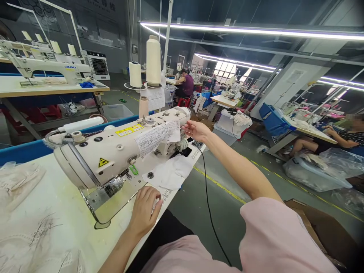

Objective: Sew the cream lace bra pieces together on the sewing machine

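A white sewing machine (106, 153) stands before me on the table, a handwritten paper (152, 140) stuck to its body. My right hand (197, 131) is at the far end, beside the handwheel (186, 112), fingers loosely stretched and apart; whether the fingertips touch the machine I cannot tell. Near the table's front edge lies my left hand (146, 208), palm down, fingers slightly bent and thumb apart, with nothing visible in it. Beyond it are a black bobbin-like disc (150, 175), a green clip-like piece (133, 169) and white cloth (173, 170).
Lace-edged cream fabric (31, 239) lies at the left of the table (85, 231). Thread cones (153, 60) stand behind the machine. A black cable (209, 204) hangs at the right. Another sewing machine (57, 68) is at back left; co-workers (187, 84) sit farther off.
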`<state>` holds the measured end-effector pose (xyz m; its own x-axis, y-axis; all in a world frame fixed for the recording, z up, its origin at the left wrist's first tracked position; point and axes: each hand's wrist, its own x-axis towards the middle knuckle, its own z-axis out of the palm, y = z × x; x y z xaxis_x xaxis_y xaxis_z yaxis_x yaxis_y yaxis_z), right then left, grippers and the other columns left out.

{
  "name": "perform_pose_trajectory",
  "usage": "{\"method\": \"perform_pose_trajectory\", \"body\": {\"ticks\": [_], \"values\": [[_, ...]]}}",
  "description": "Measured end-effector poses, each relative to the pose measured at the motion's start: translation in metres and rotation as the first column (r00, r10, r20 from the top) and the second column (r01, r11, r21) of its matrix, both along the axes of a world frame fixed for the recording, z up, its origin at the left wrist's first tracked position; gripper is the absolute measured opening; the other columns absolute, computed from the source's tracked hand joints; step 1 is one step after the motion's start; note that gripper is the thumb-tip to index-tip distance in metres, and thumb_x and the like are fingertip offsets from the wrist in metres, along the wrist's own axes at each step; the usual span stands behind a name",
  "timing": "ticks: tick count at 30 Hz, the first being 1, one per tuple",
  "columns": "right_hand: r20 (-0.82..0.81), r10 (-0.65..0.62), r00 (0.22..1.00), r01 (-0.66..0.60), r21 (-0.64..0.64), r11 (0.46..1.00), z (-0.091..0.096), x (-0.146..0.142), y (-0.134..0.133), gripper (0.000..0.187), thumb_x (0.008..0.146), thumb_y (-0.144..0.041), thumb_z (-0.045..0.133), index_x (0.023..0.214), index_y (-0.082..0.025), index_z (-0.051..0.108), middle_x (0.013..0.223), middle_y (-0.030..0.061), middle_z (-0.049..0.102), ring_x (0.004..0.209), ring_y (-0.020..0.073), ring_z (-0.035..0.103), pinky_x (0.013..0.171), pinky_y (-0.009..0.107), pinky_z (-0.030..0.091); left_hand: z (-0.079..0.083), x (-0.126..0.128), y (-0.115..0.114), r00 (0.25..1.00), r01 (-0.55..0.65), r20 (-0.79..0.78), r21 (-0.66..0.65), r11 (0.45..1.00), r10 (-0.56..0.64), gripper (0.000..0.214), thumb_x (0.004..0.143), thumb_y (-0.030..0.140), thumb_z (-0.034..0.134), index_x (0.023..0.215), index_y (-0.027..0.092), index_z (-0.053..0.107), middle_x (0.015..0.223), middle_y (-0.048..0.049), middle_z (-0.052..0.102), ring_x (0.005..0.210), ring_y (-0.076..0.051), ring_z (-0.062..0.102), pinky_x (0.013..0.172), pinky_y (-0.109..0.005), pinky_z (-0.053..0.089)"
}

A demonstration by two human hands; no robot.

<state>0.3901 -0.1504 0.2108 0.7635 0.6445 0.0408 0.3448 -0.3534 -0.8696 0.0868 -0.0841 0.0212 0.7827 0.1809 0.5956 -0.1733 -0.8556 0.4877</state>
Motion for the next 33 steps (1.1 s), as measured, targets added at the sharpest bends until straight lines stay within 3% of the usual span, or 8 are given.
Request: {"method": "perform_pose_trajectory", "body": {"ticks": [5,10,14,17,23,26,30,33], "values": [[0.253,-0.008,0.967,0.029,-0.080,0.996,0.012,-0.003,-0.014,0.028,0.086,-0.048,0.055,0.080,-0.021,0.054,0.057,-0.0042,0.045,0.051,0.0111,0.040,0.055,0.025,0.036,0.002,0.000,-0.001,1.000,0.003,0.001,-0.011,1.000,-0.003,0.010,0.096,0.021,0.040,0.089,0.020,0.047,0.084,-0.0037,0.056,0.084,-0.022,0.049,0.078,-0.037,0.036],[0.579,0.034,0.814,0.088,-0.180,0.980,0.039,-0.022,-0.009,0.009,0.080,-0.030,0.061,0.081,-0.021,0.063,0.076,0.0029,0.061,0.079,0.0182,0.053,0.065,0.026,0.029,0.004,0.000,-0.002,1.000,0.002,-0.006,-0.027,1.000,-0.003,0.013,0.097,0.024,0.039,0.088,0.020,0.047,0.084,-0.0044,0.056,0.083,-0.021,0.048,0.077,-0.037,0.036],[0.760,0.384,0.524,0.101,-0.503,0.858,0.065,-0.043,0.021,0.017,0.088,-0.027,0.052,0.093,-0.021,0.068,0.086,0.0066,0.069,0.079,0.0194,0.057,0.063,0.027,0.027,0.004,0.000,-0.003,1.000,-0.002,-0.018,-0.030,1.000,0.002,0.016,0.097,0.026,0.037,0.088,0.019,0.048,0.085,-0.0053,0.056,0.085,-0.021,0.048,0.078,-0.037,0.036],[0.701,0.573,0.426,-0.012,-0.628,0.778,0.078,-0.054,0.051,0.019,0.088,-0.027,0.054,0.097,-0.023,0.070,0.092,0.0050,0.070,0.081,0.0186,0.058,0.064,0.027,0.029,0.005,0.000,-0.003,1.000,-0.011,-0.027,-0.029,1.000,0.010,0.017,0.097,0.027,0.036,0.087,0.019,0.049,0.084,-0.0056,0.056,0.085,-0.022,0.049,0.078,-0.038,0.037],[0.527,0.779,0.341,-0.365,-0.689,0.626,0.086,-0.062,0.103,0.015,0.081,-0.027,0.063,0.091,-0.019,0.072,0.083,0.0006,0.068,0.076,0.0126,0.054,0.068,0.024,0.031,0.006,0.000,-0.003,0.999,-0.018,-0.030,-0.019,1.000,0.017,0.016,0.098,0.026,0.037,0.088,0.020,0.048,0.084,-0.0053,0.057,0.084,-0.022,0.050,0.078,-0.038,0.038],[0.466,0.812,0.350,-0.483,-0.654,0.583,0.085,-0.057,0.118,0.014,0.078,-0.028,0.066,0.085,-0.017,0.072,0.076,-0.0013,0.067,0.071,0.0106,0.050,0.067,0.023,0.032,0.006,0.000,-0.003,0.999,-0.016,-0.031,-0.015,1.000,0.015,0.015,0.098,0.025,0.037,0.089,0.019,0.048,0.084,-0.0053,0.057,0.085,-0.022,0.050,0.080,-0.039,0.037],[0.385,0.815,0.434,-0.573,-0.580,0.579,0.085,-0.048,0.125,0.018,0.076,-0.032,0.070,0.084,-0.016,0.071,0.073,-0.0016,0.066,0.069,0.0101,0.050,0.066,0.023,0.034,0.006,0.001,-0.002,1.000,-0.007,-0.029,-0.009,1.000,0.007,0.013,0.097,0.024,0.038,0.089,0.019,0.047,0.085,-0.0053,0.057,0.086,-0.022,0.050,0.081,-0.039,0.037],[0.402,0.767,0.500,-0.536,-0.552,0.638,0.085,-0.046,0.128,0.018,0.076,-0.031,0.069,0.085,-0.016,0.071,0.074,-0.0009,0.066,0.070,0.0104,0.051,0.067,0.023,0.035,0.006,0.001,-0.002,1.000,-0.004,-0.029,-0.007,1.000,0.004,0.013,0.097,0.024,0.038,0.088,0.019,0.046,0.084,-0.0051,0.057,0.085,-0.021,0.050,0.080,-0.039,0.037]]}}
